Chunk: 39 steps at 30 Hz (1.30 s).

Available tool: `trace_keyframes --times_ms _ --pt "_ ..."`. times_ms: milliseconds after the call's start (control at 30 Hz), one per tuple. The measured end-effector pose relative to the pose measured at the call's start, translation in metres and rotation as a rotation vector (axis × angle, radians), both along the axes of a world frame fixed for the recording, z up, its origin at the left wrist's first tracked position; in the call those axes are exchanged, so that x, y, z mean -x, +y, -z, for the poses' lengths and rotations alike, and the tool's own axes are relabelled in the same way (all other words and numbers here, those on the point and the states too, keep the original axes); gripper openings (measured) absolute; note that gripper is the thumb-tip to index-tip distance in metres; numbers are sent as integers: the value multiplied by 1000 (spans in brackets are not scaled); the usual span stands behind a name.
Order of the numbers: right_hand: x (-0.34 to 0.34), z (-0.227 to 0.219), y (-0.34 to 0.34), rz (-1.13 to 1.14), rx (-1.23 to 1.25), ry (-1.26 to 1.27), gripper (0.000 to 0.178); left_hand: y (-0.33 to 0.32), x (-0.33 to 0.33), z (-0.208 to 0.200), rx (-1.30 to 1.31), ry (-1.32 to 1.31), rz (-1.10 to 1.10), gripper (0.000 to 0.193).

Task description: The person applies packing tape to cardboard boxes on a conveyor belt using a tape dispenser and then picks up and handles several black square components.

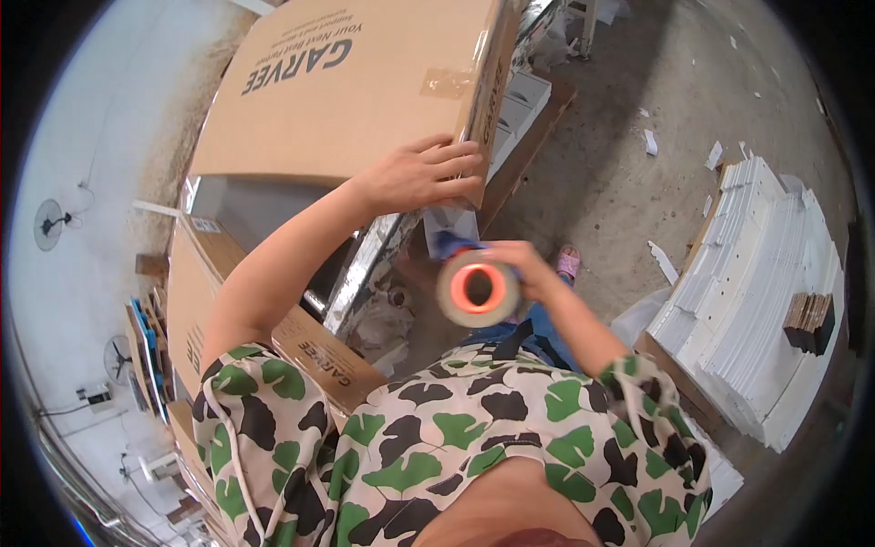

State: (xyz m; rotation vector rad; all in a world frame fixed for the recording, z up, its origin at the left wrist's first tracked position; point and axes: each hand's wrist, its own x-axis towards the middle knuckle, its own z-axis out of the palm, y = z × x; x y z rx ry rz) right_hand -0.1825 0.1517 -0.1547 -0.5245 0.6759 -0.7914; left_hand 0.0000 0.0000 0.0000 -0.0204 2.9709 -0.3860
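Observation:
A large flat brown cardboard box [365, 118] lies at the upper left, with a strip of tape across its right-hand edge. My left hand [424, 173] rests on the box's near right corner, fingers stretched out over the edge. Just below that corner, apart from the box, my right hand [518, 264] grips a tape dispenser [497, 314] carrying a big roll of clear tape with an orange core. Its blue handle end is smeared by motion and partly covered by my fingers.
The box lies on a metal-framed conveyor [360, 273]. More cardboard boxes [319, 360] stand at the left. White panels [738, 301] are stacked at the right, a bundle of brown pieces [809, 324] on top. Paper scraps [663, 263] litter the concrete floor [629, 173].

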Motion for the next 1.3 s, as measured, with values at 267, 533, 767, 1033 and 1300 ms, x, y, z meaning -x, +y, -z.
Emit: trace_keyframes --times_ms 267,533,767,1033,1300 --pt "79 -6 -39 481 265 240 46 -11 -7 24 -167 353 -75 63" --pt "-23 -8 34 349 361 327 61 20 16 9 -121 418 -218 55" --pt "-33 17 -15 112 -304 -337 44 27 90 59 117 -705 -200 36" --pt "114 24 24 230 -92 197 49 -26 83 4 -55 -118 -298 68" --pt "242 75 -50 557 -304 25 38 -267 211 45 413 -29 -694 64"
